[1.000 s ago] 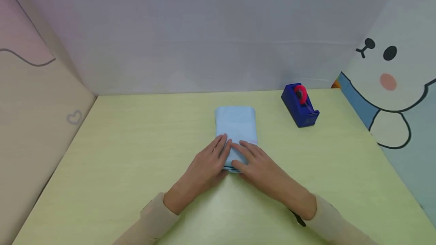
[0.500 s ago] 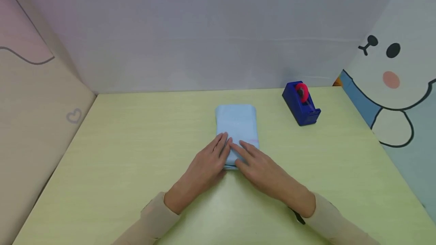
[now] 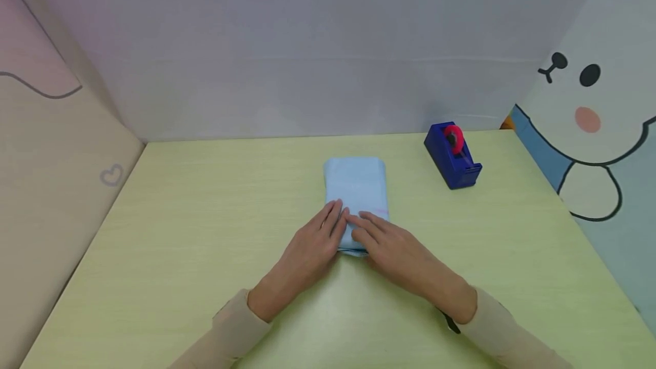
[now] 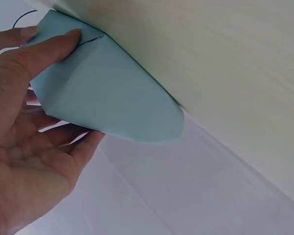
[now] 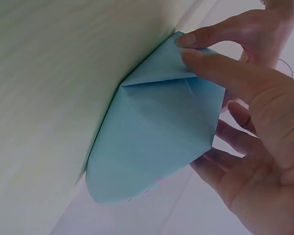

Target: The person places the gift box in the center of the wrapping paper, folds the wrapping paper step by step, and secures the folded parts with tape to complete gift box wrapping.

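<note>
A light blue paper-wrapped package lies on the table, its near end toward the person. My left hand holds the left side of that near end, thumb on the folded end and fingers over the top, as the left wrist view shows. From the right, my right hand grips the same end, its thumb pressing the folded flap and its fingers on the top face. Both thumbs come close together on the flap in the right wrist view. A crease runs under the flap's edge.
A blue tape dispenser with a pink-red tape roll stands at the back right of the pale yellow table. A grey backdrop rises behind the table, with printed panels at both sides.
The right thumb has shifted slightly up and the right fingers have drawn a little closer together on the package. The left hand and the package stay nearly still.
</note>
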`<action>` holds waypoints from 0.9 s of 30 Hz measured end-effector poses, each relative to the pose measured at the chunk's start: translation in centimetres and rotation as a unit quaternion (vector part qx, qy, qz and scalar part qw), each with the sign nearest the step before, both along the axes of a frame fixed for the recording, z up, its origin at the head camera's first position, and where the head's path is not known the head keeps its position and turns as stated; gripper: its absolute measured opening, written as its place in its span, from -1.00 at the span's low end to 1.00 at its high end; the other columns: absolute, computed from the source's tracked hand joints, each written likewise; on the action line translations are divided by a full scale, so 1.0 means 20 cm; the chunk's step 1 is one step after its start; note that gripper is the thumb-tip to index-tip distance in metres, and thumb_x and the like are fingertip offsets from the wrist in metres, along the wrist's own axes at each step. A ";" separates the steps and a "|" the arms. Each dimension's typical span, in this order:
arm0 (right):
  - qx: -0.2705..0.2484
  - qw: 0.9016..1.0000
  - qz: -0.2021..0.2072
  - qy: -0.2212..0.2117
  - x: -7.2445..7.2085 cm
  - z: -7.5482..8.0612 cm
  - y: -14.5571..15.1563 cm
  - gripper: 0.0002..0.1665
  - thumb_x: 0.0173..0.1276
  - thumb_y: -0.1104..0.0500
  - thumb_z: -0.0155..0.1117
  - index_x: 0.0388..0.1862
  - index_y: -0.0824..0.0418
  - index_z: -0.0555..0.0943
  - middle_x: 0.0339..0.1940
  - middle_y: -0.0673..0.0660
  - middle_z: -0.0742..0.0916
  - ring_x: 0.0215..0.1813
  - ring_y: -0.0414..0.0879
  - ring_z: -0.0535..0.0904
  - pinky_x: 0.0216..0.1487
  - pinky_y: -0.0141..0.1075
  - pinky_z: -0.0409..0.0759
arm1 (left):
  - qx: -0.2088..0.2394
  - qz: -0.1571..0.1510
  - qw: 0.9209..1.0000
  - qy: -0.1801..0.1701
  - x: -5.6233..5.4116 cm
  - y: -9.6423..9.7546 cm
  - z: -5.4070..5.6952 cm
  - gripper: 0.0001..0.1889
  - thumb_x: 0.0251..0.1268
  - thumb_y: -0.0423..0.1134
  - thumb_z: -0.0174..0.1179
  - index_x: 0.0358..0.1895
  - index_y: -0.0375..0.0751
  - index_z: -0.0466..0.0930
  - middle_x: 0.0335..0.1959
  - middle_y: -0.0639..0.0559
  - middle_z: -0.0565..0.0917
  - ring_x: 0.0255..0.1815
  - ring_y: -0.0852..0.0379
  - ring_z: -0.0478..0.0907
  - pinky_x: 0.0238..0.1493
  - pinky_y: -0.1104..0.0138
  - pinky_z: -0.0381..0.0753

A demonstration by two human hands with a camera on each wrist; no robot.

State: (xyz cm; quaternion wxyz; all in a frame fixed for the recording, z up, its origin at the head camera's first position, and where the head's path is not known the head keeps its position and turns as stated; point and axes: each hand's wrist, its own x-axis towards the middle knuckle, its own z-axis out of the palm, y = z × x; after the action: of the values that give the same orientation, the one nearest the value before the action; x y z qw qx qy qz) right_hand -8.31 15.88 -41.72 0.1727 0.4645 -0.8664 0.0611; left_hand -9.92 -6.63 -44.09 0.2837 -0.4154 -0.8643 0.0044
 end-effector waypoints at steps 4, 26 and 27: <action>0.008 1.000 -0.007 -0.015 -0.01 -0.01 0.01 -0.33 0.27 0.35 0.50 0.33 0.32 0.46 0.45 0.26 0.51 0.41 0.14 0.46 0.37 -0.08 0.50 | 0.001 0.008 1.000 -0.009 0.00 0.00 0.00 -0.42 0.22 -0.26 0.45 0.26 -0.47 0.57 0.25 -0.36 0.61 0.32 -0.20 0.54 0.35 0.21 0.50; -0.069 0.992 0.034 -0.095 -0.08 -0.02 0.06 -0.30 0.21 0.32 0.57 0.30 0.39 0.48 0.32 0.28 0.60 0.35 0.16 0.51 0.35 0.01 0.51 | 0.050 0.007 0.997 -0.059 -0.01 0.01 0.01 -0.27 0.20 0.10 0.49 0.24 -0.44 0.58 0.23 -0.34 0.61 0.29 -0.21 0.55 0.20 0.17 0.62; -0.072 0.992 0.035 -0.099 -0.08 -0.02 0.07 -0.30 0.21 0.32 0.57 0.29 0.39 0.49 0.32 0.27 0.60 0.35 0.16 0.52 0.35 0.00 0.51 | 0.051 0.008 0.997 -0.061 -0.01 0.01 0.01 -0.28 0.22 0.10 0.47 0.24 -0.44 0.59 0.23 -0.35 0.61 0.29 -0.21 0.55 0.20 0.17 0.63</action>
State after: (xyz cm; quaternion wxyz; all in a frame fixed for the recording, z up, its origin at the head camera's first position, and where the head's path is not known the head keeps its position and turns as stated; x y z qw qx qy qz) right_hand -10.00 17.21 -42.14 0.1165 0.4724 -0.8560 0.1749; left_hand -10.06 -6.35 -43.80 0.2514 -0.3930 -0.8823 -0.0625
